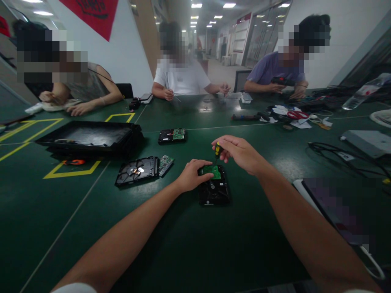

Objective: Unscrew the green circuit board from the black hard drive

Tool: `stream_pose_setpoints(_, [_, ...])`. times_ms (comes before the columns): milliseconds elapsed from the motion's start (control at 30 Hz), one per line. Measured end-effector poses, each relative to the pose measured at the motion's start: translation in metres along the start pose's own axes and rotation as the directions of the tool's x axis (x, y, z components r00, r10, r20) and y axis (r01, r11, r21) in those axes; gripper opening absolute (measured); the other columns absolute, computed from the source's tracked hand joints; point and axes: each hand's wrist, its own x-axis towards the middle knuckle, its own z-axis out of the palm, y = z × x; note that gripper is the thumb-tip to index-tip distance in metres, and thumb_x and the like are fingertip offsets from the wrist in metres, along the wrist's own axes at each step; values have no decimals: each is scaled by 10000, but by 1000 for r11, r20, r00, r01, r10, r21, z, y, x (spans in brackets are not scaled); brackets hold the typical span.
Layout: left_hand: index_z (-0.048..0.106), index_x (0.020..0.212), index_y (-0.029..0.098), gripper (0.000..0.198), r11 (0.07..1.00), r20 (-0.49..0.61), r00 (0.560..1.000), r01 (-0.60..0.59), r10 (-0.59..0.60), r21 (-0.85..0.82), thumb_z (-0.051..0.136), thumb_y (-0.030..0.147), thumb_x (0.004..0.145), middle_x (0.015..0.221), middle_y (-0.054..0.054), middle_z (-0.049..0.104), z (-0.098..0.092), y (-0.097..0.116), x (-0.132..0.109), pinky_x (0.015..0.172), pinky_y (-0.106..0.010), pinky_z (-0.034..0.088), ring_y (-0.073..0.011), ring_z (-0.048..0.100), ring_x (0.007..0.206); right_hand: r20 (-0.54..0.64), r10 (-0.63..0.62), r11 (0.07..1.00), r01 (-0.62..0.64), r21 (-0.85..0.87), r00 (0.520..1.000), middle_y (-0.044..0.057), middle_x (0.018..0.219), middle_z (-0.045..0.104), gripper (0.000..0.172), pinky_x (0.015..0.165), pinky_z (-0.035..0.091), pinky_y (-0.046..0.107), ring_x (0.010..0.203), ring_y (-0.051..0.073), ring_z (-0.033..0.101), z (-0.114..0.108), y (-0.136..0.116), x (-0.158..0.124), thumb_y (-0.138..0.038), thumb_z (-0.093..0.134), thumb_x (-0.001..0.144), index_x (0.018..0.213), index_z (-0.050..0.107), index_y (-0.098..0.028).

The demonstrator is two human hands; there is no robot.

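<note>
In front of me a black hard drive [215, 191] lies flat on the table, its green circuit board [215, 172] facing up at the far end. My left hand [193, 175] grips the drive by its left side, thumb lying over the board. A small screwdriver [218, 149] with a yellow and black handle is upright between the fingers of my right hand [236, 152]. Its thin shaft points down at the board's far right part; whether the tip sits in a screw is too small to tell.
To the left lie another hard drive [137, 171], a loose circuit board [166, 165] and a black tray [88, 136]. A third drive [172, 136] is farther back. At right are a phone-like slab [330, 211], black cables [339, 152] and a metal box [368, 142]. Several people sit across the table.
</note>
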Motion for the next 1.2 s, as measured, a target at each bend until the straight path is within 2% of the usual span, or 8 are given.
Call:
stream_pose_setpoints(233, [676, 1377, 300, 483, 1000, 1, 1000, 6, -6, 1, 757, 446, 923, 1320, -57, 741, -1, 1, 1, 1093, -505, 469, -308, 621, 1233, -39, -51, 995, 47, -83, 998, 5, 767, 649, 274, 558, 425, 268, 644, 132, 571, -1, -5, -3, -465, 639, 971, 996, 726, -206])
stream_pose_setpoints(433, [680, 1371, 312, 484, 1000, 10, 1000, 17, -17, 1, 766, 448, 914, 1323, -52, 739, -1, 1, 0, 1095, -504, 469, -308, 619, 1236, -105, 17, 996, -26, -83, 994, 1, 744, 662, 262, 538, 429, 272, 600, 128, 585, 0, -2, -3, -454, 726, 904, 893, 655, -202])
stream_pose_setpoints(567, [674, 1377, 306, 490, 1000, 11, 1000, 14, -14, -3, 764, 445, 916, 1332, -52, 735, -1, 2, 0, 1100, -500, 463, -307, 613, 1244, -58, 6, 999, -9, -53, 998, 21, 902, 725, 174, 503, 399, 260, 572, 102, 568, 0, 1, -2, -373, 620, 962, 972, 689, -213])
stream_pose_setpoints(667, [670, 1381, 304, 494, 1000, 13, 1000, 11, -11, -1, 762, 447, 917, 1326, -51, 737, -1, 1, 0, 1101, -498, 460, -306, 612, 1240, -8, -4, 999, 4, -38, 1000, 49, 1043, 749, 241, 482, 389, 252, 575, 92, 564, 1, -2, -2, -382, 547, 1008, 1019, 716, -210])
stream_pose_setpoints(733, [671, 1380, 303, 499, 1000, 14, 1000, 13, -13, -3, 767, 449, 912, 1322, -52, 739, -1, -1, 1, 1099, -499, 461, -306, 611, 1238, 10, -4, 1000, 4, -23, 1000, 63, 1051, 744, 284, 491, 415, 248, 596, 98, 581, 2, -4, -2, -415, 531, 1026, 1012, 719, -202])
stream_pose_setpoints(900, [674, 1380, 306, 502, 1000, 21, 1000, 20, -20, -3, 770, 448, 909, 1336, -57, 736, -1, 0, 1, 1103, -515, 461, -311, 616, 1237, 32, 38, 997, -40, 65, 999, 64, 940, 722, 283, 542, 499, 267, 633, 131, 624, 4, -2, -2, -406, 512, 1039, 1049, 709, -204])
stream_pose_setpoints(1067, [682, 1369, 309, 481, 1000, 9, 1000, 24, -24, -9, 766, 436, 913, 1323, -58, 743, -2, 3, 1, 1105, -517, 462, -314, 614, 1243, 10, -30, 998, 31, -62, 1000, 9, 773, 639, 280, 537, 447, 259, 644, 141, 593, 0, 0, -2, -445, 545, 1031, 1102, 721, -239])
stream_pose_setpoints(1200, [680, 1370, 306, 475, 1000, 11, 1000, 17, -17, -11, 757, 441, 921, 1323, -58, 741, -2, 4, 0, 1098, -509, 465, -313, 614, 1247, -39, -45, 994, 41, -96, 998, -2, 746, 629, 269, 579, 461, 273, 648, 139, 582, -1, -1, -3, -479, 625, 985, 975, 691, -218])
